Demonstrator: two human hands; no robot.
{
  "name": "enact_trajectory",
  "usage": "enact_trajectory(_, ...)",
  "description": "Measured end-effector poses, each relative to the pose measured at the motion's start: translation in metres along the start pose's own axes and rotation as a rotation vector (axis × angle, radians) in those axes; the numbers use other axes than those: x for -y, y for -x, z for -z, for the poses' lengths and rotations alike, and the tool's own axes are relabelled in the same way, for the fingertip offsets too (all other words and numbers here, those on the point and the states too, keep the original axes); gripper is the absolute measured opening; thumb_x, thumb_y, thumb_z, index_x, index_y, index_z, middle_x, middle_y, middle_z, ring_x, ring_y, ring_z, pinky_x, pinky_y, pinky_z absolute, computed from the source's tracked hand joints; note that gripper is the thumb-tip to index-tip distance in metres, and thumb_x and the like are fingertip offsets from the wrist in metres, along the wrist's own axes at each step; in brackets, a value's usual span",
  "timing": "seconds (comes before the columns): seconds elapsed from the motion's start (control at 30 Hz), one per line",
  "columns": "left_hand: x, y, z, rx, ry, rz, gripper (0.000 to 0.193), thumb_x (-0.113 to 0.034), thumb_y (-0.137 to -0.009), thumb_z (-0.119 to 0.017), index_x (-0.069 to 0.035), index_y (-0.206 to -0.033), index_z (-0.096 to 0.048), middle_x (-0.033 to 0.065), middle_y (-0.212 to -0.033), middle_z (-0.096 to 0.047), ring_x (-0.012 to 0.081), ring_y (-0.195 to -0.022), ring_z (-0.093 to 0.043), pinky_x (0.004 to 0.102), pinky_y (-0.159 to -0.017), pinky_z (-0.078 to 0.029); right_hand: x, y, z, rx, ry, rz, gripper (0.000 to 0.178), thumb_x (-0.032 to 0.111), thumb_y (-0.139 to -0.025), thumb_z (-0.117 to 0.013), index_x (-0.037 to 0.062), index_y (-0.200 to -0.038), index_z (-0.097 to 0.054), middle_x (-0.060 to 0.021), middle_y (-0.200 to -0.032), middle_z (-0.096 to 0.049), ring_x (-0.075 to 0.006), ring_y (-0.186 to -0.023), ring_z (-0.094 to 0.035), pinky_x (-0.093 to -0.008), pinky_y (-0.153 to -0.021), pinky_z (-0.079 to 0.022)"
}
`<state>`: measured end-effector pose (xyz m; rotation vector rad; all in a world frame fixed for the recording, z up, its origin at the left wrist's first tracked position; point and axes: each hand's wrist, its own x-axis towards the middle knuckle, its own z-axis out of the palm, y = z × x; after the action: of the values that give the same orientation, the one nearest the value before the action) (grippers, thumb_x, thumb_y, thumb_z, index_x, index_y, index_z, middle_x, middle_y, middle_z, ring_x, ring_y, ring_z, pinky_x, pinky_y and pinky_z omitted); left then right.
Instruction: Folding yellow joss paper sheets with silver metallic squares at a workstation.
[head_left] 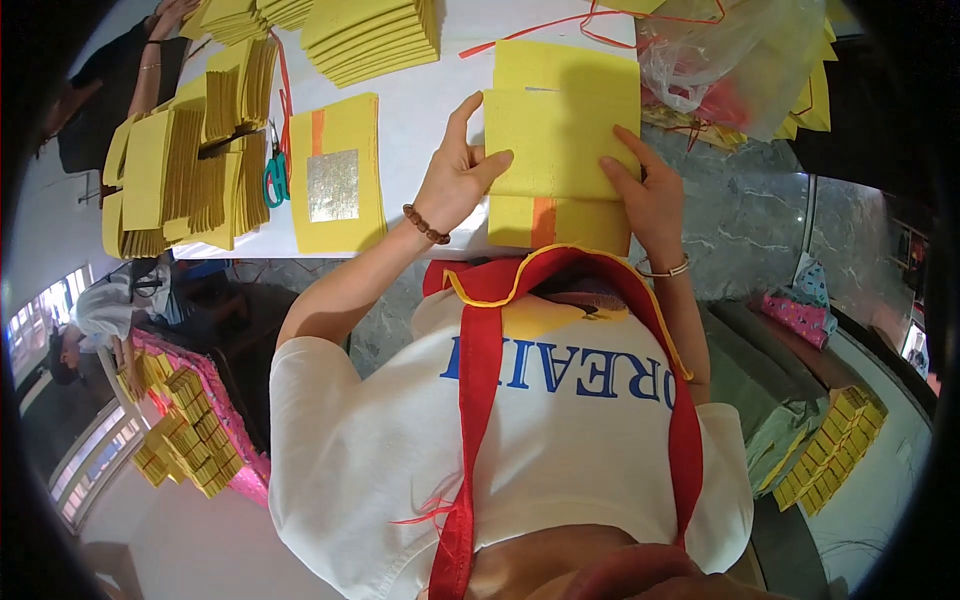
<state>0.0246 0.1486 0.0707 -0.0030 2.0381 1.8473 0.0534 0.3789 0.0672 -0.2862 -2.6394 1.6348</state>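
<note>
Yellow paper (560,145) lies folded at the table's near edge, with an orange strip showing on its lower layer and another yellow piece reaching out beyond its far edge. My left hand (455,185) grips its left side, thumb on top and index finger along the edge. On the right side my right hand (650,200) holds the same paper between thumb and fingers. To the left lies a flat yellow sheet (300,235) with a silver foil square (333,186) and an orange strip. Teal-handled scissors (275,180) rest beside it.
Bundles of folded yellow paper (180,170) fill the table's left, with another stack (370,40) at the back. Red ribbon (600,25) and a clear plastic bag (735,60) lie at the far right. Other people sit left; one person's arm (148,70) shows across the table.
</note>
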Motion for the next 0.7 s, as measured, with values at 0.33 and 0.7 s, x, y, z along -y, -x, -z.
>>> enact_trajectory(0.33,-0.042,-0.004,-0.012,0.085,-0.928,-1.011,0.054,-0.019,-0.07,-0.069,-0.005,-0.118,-0.049,0.0128,-0.112,-0.052,0.03,-0.105,-0.048,0.0417,-0.083,-0.039,-0.007,-0.003,-0.001,-0.032,0.035,0.061,0.041,0.024,-0.075,-0.067,0.0092,-0.113,-0.061,-0.0181,-0.088,-0.066,-0.024,-0.074,-0.066,-0.0301,-0.065,-0.048)
enact_trajectory(0.7,-0.001,-0.001,-0.04,0.371,-1.12,-0.929,0.066,-0.034,-0.074,-0.062,-0.007,-0.131,-0.04,0.0114,-0.133,-0.041,0.0273,-0.125,-0.035,0.0435,-0.103,-0.028,-0.011,-0.002,-0.004,-0.043,0.027,0.068,0.036,0.021,-0.078,-0.064,0.0076,-0.111,-0.061,-0.0192,-0.09,-0.065,-0.029,-0.077,-0.064,-0.0315,-0.067,-0.049)
